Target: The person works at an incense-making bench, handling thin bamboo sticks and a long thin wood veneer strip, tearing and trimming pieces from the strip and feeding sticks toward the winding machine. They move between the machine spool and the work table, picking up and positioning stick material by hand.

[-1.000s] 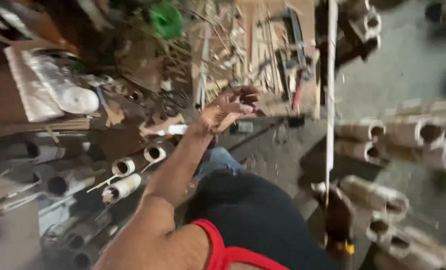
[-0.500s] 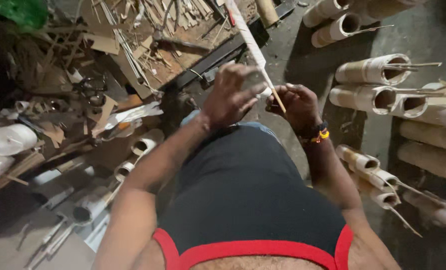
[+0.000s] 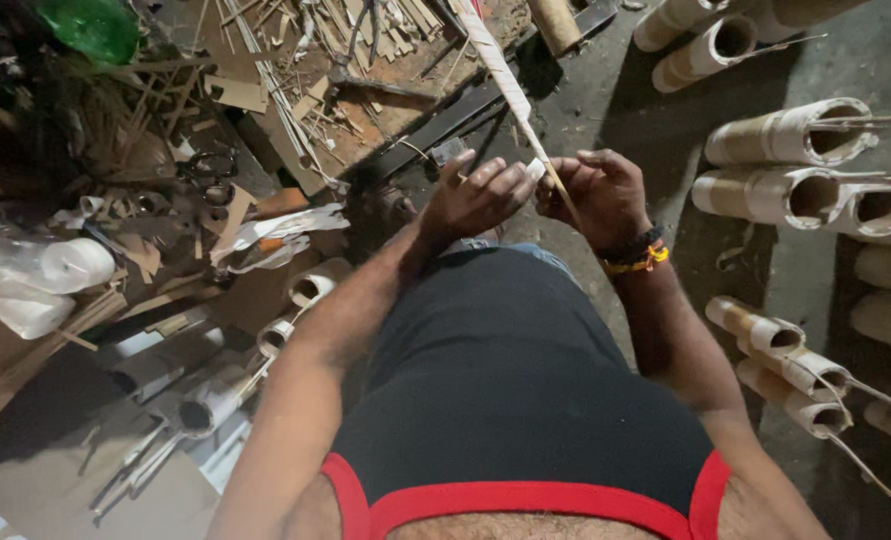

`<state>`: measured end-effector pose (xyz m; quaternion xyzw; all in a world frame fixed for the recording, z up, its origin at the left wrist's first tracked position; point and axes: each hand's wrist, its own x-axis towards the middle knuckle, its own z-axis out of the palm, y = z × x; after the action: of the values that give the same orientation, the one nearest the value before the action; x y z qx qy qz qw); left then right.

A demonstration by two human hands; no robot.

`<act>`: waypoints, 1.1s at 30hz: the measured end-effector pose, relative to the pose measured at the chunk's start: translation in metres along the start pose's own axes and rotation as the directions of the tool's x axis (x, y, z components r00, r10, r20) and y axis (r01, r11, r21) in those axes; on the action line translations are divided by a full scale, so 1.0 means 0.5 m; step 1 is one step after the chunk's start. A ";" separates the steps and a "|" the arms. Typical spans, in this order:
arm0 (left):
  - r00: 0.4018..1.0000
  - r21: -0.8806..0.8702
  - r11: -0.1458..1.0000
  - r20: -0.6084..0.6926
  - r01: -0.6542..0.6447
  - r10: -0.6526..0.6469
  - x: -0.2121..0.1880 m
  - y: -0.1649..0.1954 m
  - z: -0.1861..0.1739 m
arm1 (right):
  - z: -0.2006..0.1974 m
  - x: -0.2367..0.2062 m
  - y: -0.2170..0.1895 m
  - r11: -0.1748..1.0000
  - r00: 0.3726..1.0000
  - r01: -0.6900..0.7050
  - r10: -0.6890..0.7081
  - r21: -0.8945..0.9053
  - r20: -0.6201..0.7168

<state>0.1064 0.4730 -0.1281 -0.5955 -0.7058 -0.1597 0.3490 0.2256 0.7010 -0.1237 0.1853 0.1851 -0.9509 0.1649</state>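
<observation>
A thin stick (image 3: 510, 95) wrapped in white paper runs from the top of the view down to the two hands, which meet just above the person's lap. The left hand (image 3: 480, 195) has its fingers curled over the lower end of the stick, where a bit of white paper shows between the fingertips. The right hand (image 3: 600, 195) is closed around the same end from the other side, the bare tip of the stick passing through its grip; both hands hold the stick and touch each other or nearly so. A dark band with a yellow and orange thread (image 3: 640, 255) sits on the right wrist. The person wears black shorts (image 3: 515, 390) with a red waistband. On the floor (image 3: 605, 100) to the right lie many cardboard tubes (image 3: 790, 135) with open ends, some with thin sticks poking out of them; more tubes (image 3: 295, 290) lie to the left, close to the left forearm. Further left is a heap of cardboard scraps and wood slivers (image 3: 295, 90), with a pair of scissors (image 3: 205, 170) among them and a white paper roll (image 3: 75, 265) near the edge. A green plastic bag (image 3: 95, 25) sits at the top left
</observation>
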 end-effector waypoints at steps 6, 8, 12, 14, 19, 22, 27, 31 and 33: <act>0.999 -0.037 0.999 -0.038 -0.004 0.003 0.006 -0.002 -0.017 | -0.020 -0.004 0.005 0.997 1.000 0.020 -0.021 -0.073 -0.015; 0.999 -0.061 0.998 -0.036 -0.025 0.023 0.006 -0.005 -0.026 | -0.033 -0.001 0.009 0.997 1.000 0.018 -0.020 -0.071 -0.019; 0.998 -0.066 0.996 -0.001 -0.066 0.066 0.009 -0.007 -0.034 | -0.028 0.006 0.018 0.980 0.984 0.154 -0.141 -0.125 0.108; 0.997 -0.083 0.994 -0.001 -0.071 0.071 0.015 -0.004 -0.032 | -0.001 0.004 0.027 0.811 0.958 0.224 -0.285 -0.541 -0.030; 0.996 -0.091 0.992 0.028 -0.085 0.088 0.036 0.001 -0.019 | 0.100 -0.023 0.070 -0.559 0.510 -0.024 -0.719 -0.829 0.471; 0.982 -0.065 0.984 0.086 -0.166 0.171 0.049 0.000 -0.012 | 0.137 -0.031 0.078 -0.651 0.452 -0.074 -0.697 -0.755 0.557; 0.985 -0.058 0.990 0.101 -0.132 0.137 0.072 0.008 -0.005 | 0.141 -0.028 0.071 -0.667 0.437 -0.064 -0.688 -0.742 0.580; 0.961 -0.295 0.932 0.241 0.208 -0.138 0.076 0.023 -0.022 | 0.111 -0.024 0.079 -0.576 0.389 -0.026 -0.759 -0.817 0.523; 0.928 -0.404 0.836 0.125 0.372 -0.352 0.070 0.029 -0.027 | 0.082 -0.017 0.078 -0.423 0.365 0.021 -0.840 -0.906 0.401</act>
<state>0.1225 0.4935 -0.0973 -0.5159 -0.7621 -0.3570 0.1597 0.2358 0.6521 -0.0961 0.1606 0.8803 -0.3226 -0.3086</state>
